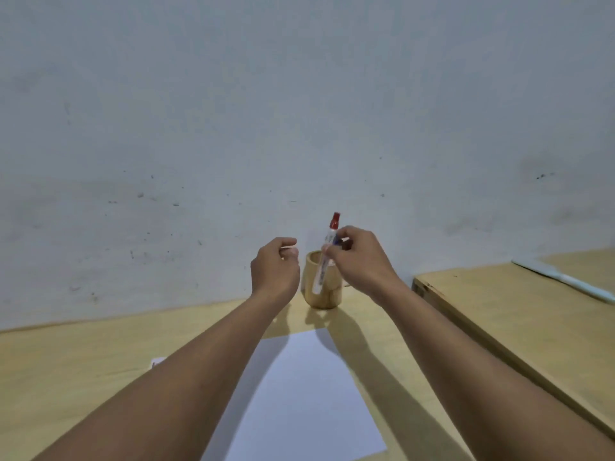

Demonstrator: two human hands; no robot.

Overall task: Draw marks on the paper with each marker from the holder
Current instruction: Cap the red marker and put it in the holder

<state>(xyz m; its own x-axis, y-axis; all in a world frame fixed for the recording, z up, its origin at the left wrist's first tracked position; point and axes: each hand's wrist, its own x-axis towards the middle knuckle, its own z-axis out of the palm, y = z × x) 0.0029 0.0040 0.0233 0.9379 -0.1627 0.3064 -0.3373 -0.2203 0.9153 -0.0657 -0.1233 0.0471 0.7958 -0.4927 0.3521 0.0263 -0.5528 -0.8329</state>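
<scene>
Right grip: pinching red-capped marker, cap up, in front of holder
Left grip: loosely curled, holding nothing, just left of holder
Holder: on tabletop, by wall
Paper: flat, between forearms

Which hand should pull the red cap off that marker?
The left hand: it is empty, curled beside the holder, while the right hand already holds the marker.
</scene>
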